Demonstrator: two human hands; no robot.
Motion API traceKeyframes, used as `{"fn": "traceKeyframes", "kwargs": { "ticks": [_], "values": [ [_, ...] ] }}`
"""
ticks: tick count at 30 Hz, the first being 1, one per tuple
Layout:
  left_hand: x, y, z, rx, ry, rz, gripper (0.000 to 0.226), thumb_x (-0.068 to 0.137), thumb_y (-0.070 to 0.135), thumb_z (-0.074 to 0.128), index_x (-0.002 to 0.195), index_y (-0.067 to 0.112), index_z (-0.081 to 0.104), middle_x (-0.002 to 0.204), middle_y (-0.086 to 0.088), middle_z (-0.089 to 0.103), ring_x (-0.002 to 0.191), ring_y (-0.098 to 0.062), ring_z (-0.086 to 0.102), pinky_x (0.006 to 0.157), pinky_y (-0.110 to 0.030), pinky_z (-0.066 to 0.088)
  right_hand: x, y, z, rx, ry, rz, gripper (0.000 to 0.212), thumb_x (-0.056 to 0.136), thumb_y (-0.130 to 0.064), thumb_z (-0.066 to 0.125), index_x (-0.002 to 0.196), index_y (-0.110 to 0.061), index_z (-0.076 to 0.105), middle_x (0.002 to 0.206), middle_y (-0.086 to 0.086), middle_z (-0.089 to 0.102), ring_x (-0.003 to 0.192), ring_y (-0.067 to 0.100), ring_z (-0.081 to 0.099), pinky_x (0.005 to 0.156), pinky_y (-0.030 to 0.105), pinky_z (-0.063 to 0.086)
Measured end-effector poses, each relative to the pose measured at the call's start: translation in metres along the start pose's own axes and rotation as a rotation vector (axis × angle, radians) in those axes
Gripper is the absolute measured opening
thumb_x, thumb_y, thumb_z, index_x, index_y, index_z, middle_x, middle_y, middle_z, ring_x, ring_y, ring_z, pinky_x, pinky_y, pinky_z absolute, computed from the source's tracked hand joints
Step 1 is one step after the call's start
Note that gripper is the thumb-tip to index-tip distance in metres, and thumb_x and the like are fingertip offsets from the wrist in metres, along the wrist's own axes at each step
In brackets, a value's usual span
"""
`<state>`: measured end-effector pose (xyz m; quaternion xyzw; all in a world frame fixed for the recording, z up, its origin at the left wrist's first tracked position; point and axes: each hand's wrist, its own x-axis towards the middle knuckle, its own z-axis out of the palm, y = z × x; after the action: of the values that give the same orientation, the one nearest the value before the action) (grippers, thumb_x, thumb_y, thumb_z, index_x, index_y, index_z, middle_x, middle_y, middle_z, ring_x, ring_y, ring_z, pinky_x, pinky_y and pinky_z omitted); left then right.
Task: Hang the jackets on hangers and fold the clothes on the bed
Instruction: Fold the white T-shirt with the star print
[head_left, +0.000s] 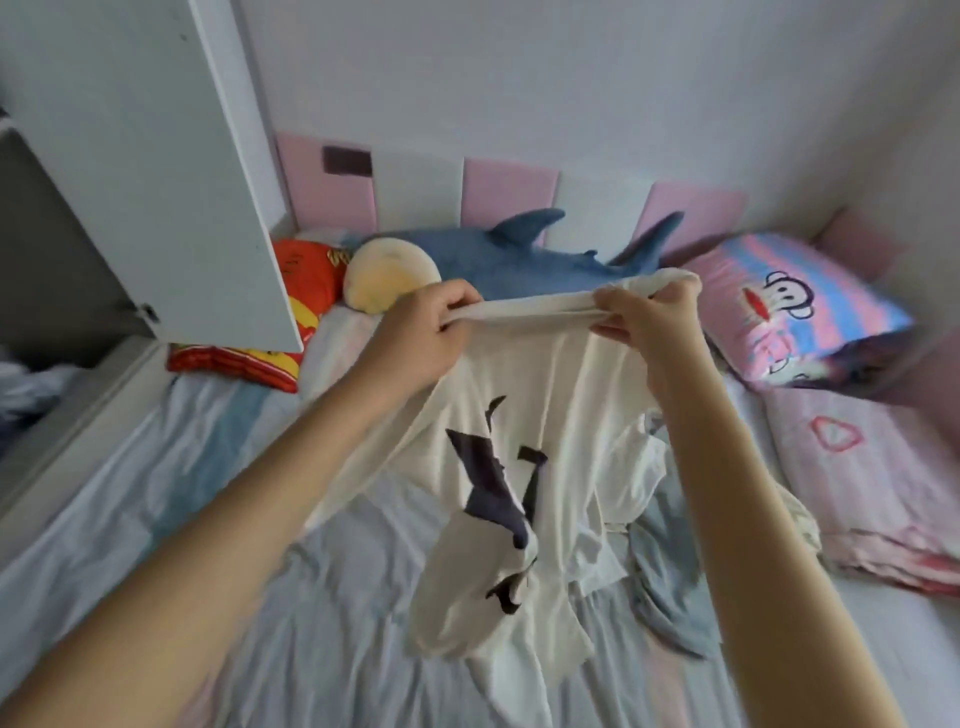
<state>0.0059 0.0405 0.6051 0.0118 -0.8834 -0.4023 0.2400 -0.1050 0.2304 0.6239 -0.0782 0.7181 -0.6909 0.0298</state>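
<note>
A cream T-shirt (545, 415) with a dark printed figure hangs in the air above the bed (156, 493). My left hand (421, 332) grips one end of its top edge. My right hand (649, 322) grips the other end, so the edge is stretched between them. The shirt's lower part is crumpled and touches the striped sheet. More clothes, white (628, 467) and grey-blue (670, 587), lie in a heap under my right forearm, partly hidden by it.
An open white wardrobe door (156, 171) juts over the bed's left side. A blue shark plush (519, 260), a round yellow cushion (389, 280) and a red cushion (306, 280) lie along the padded wall. A pink cartoon pillow (795, 306) and a folded pink quilt (872, 483) lie right.
</note>
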Motion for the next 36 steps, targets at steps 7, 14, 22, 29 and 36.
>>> {"fn": "traceKeyframes", "kwargs": {
  "ticks": [7, 14, 22, 29, 36],
  "values": [
    [-0.033, 0.009, -0.028, 0.408, -0.448, -0.107, 0.013, 0.087, 0.018, 0.053, 0.076, 0.011, 0.052, 0.064, 0.002, 0.049, 0.054, -0.009, 0.041, 0.054, -0.016, 0.035, -0.003, -0.071, -0.010, 0.350, -0.072, -0.186, 0.033, 0.079, 0.000, 0.068, 0.106, 0.004, 0.050, 0.085, 0.013, 0.056, 0.071, 0.018, 0.061, 0.067, 0.031, 0.055],
    [-0.013, 0.032, -0.042, -0.302, -0.072, -0.404, 0.025, 0.098, 0.018, 0.040, 0.108, 0.014, 0.063, 0.105, -0.006, 0.065, 0.108, -0.026, 0.059, 0.097, -0.038, 0.043, -0.025, -0.056, 0.012, -0.103, -0.509, 0.053, 0.092, 0.085, -0.040, 0.065, 0.151, -0.024, 0.003, 0.149, 0.004, 0.036, 0.133, 0.021, 0.040, 0.102, 0.043, 0.042],
    [-0.006, 0.083, -0.034, -0.424, 0.086, -0.134, 0.022, 0.099, 0.008, 0.038, 0.108, 0.020, 0.054, 0.092, 0.004, 0.058, 0.089, -0.009, 0.055, 0.083, -0.024, 0.044, -0.094, 0.010, 0.051, -0.558, -0.532, -0.008, 0.043, 0.087, -0.036, 0.064, 0.123, -0.019, 0.050, 0.101, -0.006, 0.055, 0.098, 0.018, 0.058, 0.081, 0.032, 0.052],
    [-0.001, 0.079, -0.073, -0.602, 0.286, -0.171, 0.038, 0.090, -0.003, 0.035, 0.122, 0.005, 0.053, 0.096, -0.003, 0.060, 0.087, -0.012, 0.059, 0.080, -0.024, 0.048, -0.102, 0.088, 0.064, -0.699, -0.491, 0.172, 0.030, 0.086, -0.015, 0.053, 0.114, -0.003, 0.057, 0.100, 0.008, 0.059, 0.084, 0.023, 0.054, 0.071, 0.029, 0.043],
    [-0.036, 0.039, -0.080, -0.744, 0.012, -0.422, 0.097, 0.073, 0.070, 0.060, 0.149, 0.027, 0.019, 0.151, 0.004, 0.030, 0.132, -0.020, 0.041, 0.101, -0.049, 0.039, -0.103, 0.046, 0.083, 0.169, -0.359, 0.545, 0.011, 0.095, -0.013, 0.053, 0.096, -0.005, 0.061, 0.079, 0.009, 0.068, 0.076, 0.021, 0.062, 0.069, 0.033, 0.050]
  ]
}}
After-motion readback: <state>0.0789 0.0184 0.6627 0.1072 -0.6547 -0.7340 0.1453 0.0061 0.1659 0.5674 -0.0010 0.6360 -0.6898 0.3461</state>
